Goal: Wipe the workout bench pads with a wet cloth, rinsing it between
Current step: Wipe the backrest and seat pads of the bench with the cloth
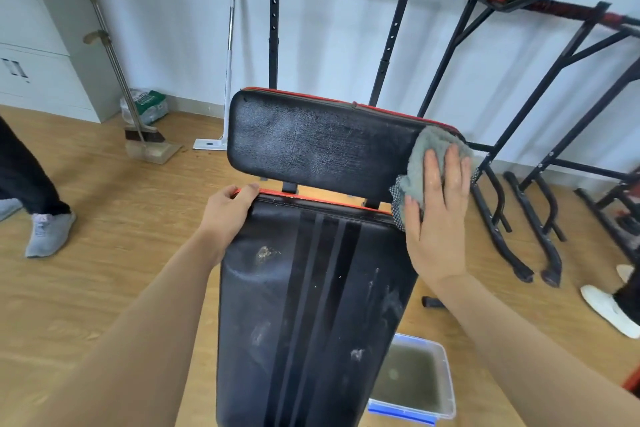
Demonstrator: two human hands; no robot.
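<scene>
Bright, even indoor light; soft shadows, wide-angle bending and blur at edges.

We see wood floor (104, 218) under bench (346, 253). Far pad (311, 146) streaky, grey cloth (426, 163) on it under our right hand (438, 218). Long pad (311, 322), gripped by our left hand (225, 215), has dusty white marks. On floor: tub (419, 340) of murky water below right hand, broom (143, 133) and dustpan (152, 151) far left of left hand.
</scene>
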